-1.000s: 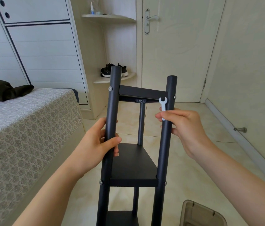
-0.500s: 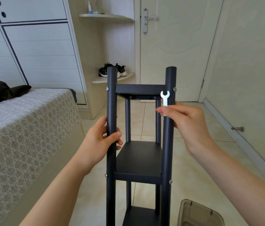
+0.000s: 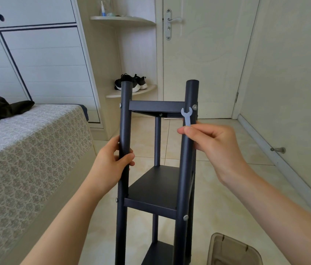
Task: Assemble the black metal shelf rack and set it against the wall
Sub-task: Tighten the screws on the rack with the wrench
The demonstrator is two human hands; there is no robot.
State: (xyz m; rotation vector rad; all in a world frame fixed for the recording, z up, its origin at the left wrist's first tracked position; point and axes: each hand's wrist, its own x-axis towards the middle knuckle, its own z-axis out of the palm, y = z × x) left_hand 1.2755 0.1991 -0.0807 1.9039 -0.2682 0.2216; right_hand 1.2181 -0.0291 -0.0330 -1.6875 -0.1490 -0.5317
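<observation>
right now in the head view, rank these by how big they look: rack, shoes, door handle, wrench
1. rack
2. shoes
3. door handle
4. wrench, lower end hidden in the right hand

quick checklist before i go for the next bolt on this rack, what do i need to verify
1. Rack steadied: left hand grips the front left post. Ok.
2. Tool ready: right hand pinches the small wrench, open end up. Ok.
3. Wrench seated on the top right bolt: it sits beside the bolt, not on it. Not ok.
4. Bolts tight: cannot tell.
5. Rack against the wall: it stands out on the floor, apart from the wall. Not ok.
</observation>
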